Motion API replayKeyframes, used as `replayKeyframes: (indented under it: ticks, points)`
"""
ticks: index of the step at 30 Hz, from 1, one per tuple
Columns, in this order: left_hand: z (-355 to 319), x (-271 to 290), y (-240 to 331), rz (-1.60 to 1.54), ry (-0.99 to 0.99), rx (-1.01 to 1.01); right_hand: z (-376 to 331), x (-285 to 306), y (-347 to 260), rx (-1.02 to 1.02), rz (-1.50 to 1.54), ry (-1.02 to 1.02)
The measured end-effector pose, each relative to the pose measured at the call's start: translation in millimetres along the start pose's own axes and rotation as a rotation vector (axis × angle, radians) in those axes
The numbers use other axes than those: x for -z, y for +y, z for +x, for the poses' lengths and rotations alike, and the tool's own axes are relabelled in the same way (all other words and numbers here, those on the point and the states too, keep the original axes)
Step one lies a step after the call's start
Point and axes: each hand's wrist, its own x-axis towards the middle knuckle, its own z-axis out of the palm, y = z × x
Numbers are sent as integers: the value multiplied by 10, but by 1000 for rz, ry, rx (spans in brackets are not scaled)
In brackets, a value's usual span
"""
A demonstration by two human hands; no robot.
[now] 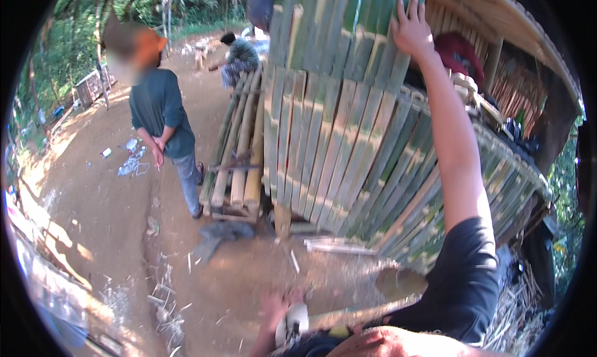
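A tall panel of upright green split-bamboo slats (311, 139) stands in front of me. My right hand (412, 30) reaches up and lies on the green slats near the panel's upper right edge, its fingers stretched and apart. Low in the view is my left hand (275, 306), over the dirt ground. It is blurred, and its fingers do not show clearly. Beside it is a pale whitish object (297, 319), whose kind I cannot make out.
A person in an orange cap and dark green shirt (163, 111) stands at the left, hands behind the back. Another person (241, 60) sits farther off. Bamboo poles (239, 145) lie left of the panel; a dark cloth (224, 236) lies on the dirt. Bamboo scraps (165, 301) are scattered nearby.
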Motion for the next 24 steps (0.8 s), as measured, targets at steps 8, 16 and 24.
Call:
replayKeyframes:
  ticks: [8, 16, 24]
  points:
    - [-865, -54, -613, 114, -226, 412, 25, 255, -40, -130, 24, -275]
    - [-931, 562, -594, 180, -167, 374, 42, 346, -146, -112, -82, -316]
    - [-77, 656, -723, 518, -107, -9, -11, 277, -57, -119, -85, -332]
